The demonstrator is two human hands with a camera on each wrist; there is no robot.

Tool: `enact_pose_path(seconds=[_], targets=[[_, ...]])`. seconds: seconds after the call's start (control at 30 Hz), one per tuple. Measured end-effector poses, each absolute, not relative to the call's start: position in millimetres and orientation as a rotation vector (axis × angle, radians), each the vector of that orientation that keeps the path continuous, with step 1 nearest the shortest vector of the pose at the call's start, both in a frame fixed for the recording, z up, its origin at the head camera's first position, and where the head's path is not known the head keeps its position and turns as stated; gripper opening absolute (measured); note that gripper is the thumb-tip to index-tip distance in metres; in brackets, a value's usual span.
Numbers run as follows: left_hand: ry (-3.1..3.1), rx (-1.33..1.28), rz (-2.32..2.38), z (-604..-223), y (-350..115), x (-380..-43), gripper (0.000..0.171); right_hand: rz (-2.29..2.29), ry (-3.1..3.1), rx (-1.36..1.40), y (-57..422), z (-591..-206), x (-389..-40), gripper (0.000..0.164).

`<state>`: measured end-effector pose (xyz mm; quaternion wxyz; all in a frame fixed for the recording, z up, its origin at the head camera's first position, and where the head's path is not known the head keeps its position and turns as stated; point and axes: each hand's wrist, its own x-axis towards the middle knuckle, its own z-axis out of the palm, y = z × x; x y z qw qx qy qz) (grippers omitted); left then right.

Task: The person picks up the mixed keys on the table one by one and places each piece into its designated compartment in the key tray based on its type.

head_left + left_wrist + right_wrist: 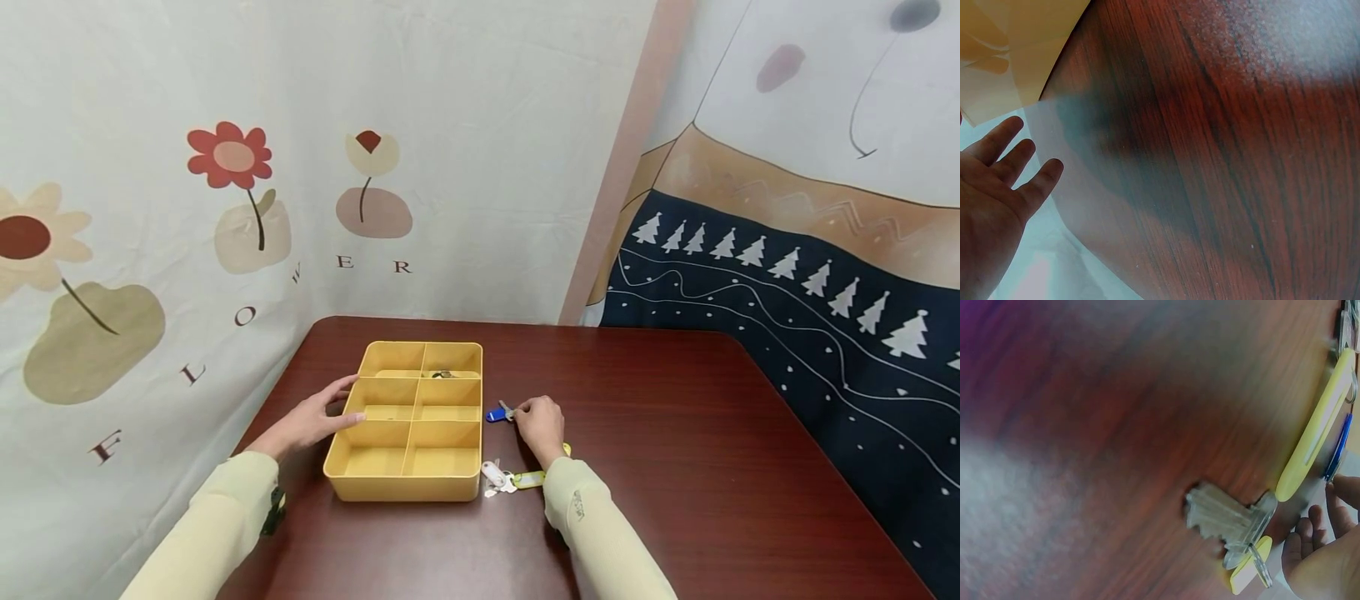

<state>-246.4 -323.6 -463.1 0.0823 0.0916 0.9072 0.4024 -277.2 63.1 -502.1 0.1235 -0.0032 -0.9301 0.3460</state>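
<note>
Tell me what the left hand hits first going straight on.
Left hand would likely meet the yellow box first, at its left side; it may be touching now, depth unclear.

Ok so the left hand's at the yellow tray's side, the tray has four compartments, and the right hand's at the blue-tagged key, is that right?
Not quite: the yellow tray has six compartments, not four, as the head view shows. The left hand is indeed at its side, and the right hand is at the blue-tagged key.
</note>
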Motion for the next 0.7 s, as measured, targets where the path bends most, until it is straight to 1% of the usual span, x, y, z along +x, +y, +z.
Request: enact_pose_path(seconds=[0.17,0.47,0.7], targets=[[2.719,0.282,1.192,-462.8,-322.3,-246.2,0.084,1.015,-2.684,0.007,66.3,-505.0,-277.8,0.013],[2.73,0.26,1.177,-463.6,-322.5,-245.6,0.083,1.181,-2.662,-0.093,69.6,-504.5,-280.3,0.01],[2.732,0.283,1.19,-463.1,-323.9,-244.9,0.083,1.22,-2.546,-0.108,67.8,-497.7,-284.5,0.011]])
